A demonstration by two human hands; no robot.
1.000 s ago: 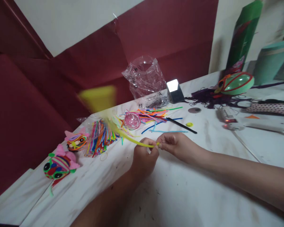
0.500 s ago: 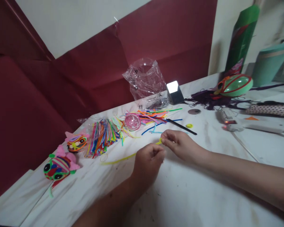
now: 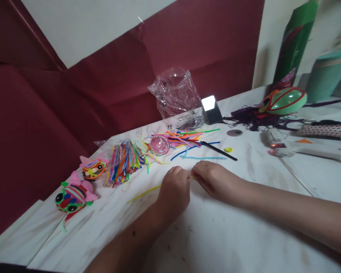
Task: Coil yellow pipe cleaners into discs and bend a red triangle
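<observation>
A thin yellow pipe cleaner [image 3: 143, 193] lies across the white table [image 3: 216, 235], its free end trailing to the left. My left hand [image 3: 174, 192] is closed in a pinch on it near its right end. My right hand [image 3: 213, 180] pinches the very tip, knuckles up, touching the left hand's fingers. Both hands rest low on the table, just in front of a loose spread of coloured pipe cleaners [image 3: 184, 138].
A pink clear ball [image 3: 159, 144], a bagged bundle of coloured sticks [image 3: 123, 162], two striped toy figures [image 3: 74, 197], a crumpled plastic bag [image 3: 174, 93], a black stick [image 3: 218, 151], a glue gun [image 3: 278, 146] and a green ball [image 3: 285, 100] lie behind. Dark red paper covers the wall.
The pipe cleaner's far end, raised and blurred a second ago, has dropped flat onto the table. Both hands have come lower and closer together.
</observation>
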